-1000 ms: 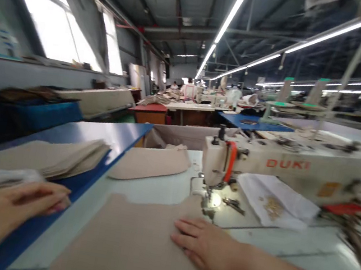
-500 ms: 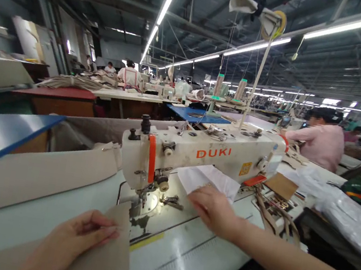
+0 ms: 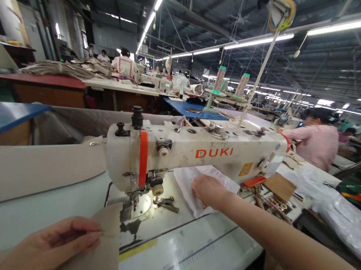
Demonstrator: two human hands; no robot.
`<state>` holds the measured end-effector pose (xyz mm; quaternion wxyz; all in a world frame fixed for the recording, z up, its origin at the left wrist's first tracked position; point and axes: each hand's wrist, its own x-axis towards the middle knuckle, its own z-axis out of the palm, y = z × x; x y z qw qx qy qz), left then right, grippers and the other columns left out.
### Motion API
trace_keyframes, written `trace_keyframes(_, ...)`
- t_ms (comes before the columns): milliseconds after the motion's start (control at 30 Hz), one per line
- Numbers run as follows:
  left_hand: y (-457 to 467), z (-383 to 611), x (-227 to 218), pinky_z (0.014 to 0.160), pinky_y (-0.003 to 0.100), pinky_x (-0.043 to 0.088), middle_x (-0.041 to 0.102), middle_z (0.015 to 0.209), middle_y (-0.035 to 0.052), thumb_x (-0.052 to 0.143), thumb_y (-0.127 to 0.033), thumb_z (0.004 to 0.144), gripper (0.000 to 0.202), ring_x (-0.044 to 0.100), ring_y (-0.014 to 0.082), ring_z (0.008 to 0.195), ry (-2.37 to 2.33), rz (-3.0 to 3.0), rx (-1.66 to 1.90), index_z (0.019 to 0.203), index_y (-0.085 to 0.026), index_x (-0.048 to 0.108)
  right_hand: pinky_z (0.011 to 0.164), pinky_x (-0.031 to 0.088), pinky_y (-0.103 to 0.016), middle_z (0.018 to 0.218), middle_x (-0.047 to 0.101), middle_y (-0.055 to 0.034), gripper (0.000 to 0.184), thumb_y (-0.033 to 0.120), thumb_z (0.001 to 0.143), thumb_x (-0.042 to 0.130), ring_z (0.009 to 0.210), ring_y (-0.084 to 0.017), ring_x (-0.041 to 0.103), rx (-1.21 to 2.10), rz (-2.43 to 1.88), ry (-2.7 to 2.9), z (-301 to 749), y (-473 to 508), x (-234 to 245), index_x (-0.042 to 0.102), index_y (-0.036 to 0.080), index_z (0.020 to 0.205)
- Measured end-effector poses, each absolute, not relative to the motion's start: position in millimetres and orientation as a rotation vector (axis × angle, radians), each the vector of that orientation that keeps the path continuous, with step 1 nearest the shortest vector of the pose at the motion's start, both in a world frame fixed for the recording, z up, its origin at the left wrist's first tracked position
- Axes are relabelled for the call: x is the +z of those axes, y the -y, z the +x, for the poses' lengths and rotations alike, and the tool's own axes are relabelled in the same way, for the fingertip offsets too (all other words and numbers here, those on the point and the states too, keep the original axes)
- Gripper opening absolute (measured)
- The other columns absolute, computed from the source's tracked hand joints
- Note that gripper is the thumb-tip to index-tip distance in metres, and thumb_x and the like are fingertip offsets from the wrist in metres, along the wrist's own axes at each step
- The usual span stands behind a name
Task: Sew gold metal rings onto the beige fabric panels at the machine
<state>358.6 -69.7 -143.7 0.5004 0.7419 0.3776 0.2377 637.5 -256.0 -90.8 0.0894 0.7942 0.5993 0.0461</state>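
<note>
My left hand (image 3: 55, 243) is at the lower left, its thumb and forefinger pinched at a beige fabric piece (image 3: 101, 257). A faint thin line shows at the fingertips, too fine to name. My right hand (image 3: 209, 190) reaches under the arm of the white sewing machine (image 3: 177, 153) and rests on a crumpled white sheet (image 3: 190, 182). Its fingers are curled down, and whatever they grip is hidden. Left of that sheet, by the lit needle plate (image 3: 144, 204), lies a small metal attachment (image 3: 166, 202).
A long beige panel (image 3: 31, 166) lies left of the machine. Scissors (image 3: 281, 206) and scraps sit at the right, near clear plastic wrapping (image 3: 341, 220). Thread cones (image 3: 219, 79) stand behind. A person in pink (image 3: 318, 143) works at the right.
My right hand has moved farther in over the white sheet, which is now shifted and more crumpled. My left hand keeps its pinch at the beige fabric. The view has shifted slightly.
</note>
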Motion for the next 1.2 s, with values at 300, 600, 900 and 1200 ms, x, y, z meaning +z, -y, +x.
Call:
trace_keyframes(300, 80, 363, -108, 0.056, 0.023, 0.051, 0.073, 0.069, -0.0001, 0.075, -0.046, 0.043, 0.031, 0.066, 0.0236, 0.069, -0.927, 1.762, 0.371, 0.065, -0.024, 0.071, 0.072, 0.045, -0.028, 0.084, 0.069, -0.0131, 0.015, 0.006, 0.077, 0.056, 0.083, -0.023, 0.064, 0.194, 2.597, -1.830, 641, 263, -83, 0.070, 0.011, 0.078)
trace_keyframes(600, 103, 355, -101, 0.058, 0.025, 0.045, 0.069, 0.062, 0.0003, 0.074, -0.041, 0.053, 0.027, 0.061, 0.0187, 0.061, -0.872, 1.632, 0.493, 0.067, -0.019, 0.071, 0.070, 0.045, -0.021, 0.084, 0.066, -0.0035, 0.021, 0.010, 0.081, 0.053, 0.080, -0.013, 0.060, -0.470, 2.986, -2.633, 538, 260, -85, 0.071, 0.018, 0.088)
trace_keyframes(900, 98, 351, -107, 0.065, 0.025, 0.048, 0.071, 0.062, 0.0014, 0.076, -0.036, 0.054, 0.025, 0.064, 0.0159, 0.063, -0.778, 1.424, 0.505, 0.069, -0.017, 0.067, 0.060, 0.041, -0.022, 0.064, 0.058, 0.0040, 0.014, 0.023, 0.066, 0.070, 0.060, -0.009, 0.051, -2.156, 3.117, -2.397, 495, 211, -123, 0.062, 0.017, 0.075)
trace_keyframes(1200, 97, 353, -109, 0.065, 0.023, 0.050, 0.069, 0.060, -0.0001, 0.078, -0.033, 0.055, 0.024, 0.064, 0.0149, 0.064, -0.749, 1.320, 0.486, 0.068, -0.017, 0.066, 0.062, 0.045, -0.026, 0.063, 0.062, 0.0024, 0.032, 0.043, 0.057, 0.080, 0.060, -0.011, 0.056, -2.293, 3.267, -2.127, 500, 206, -125, 0.067, 0.017, 0.072)
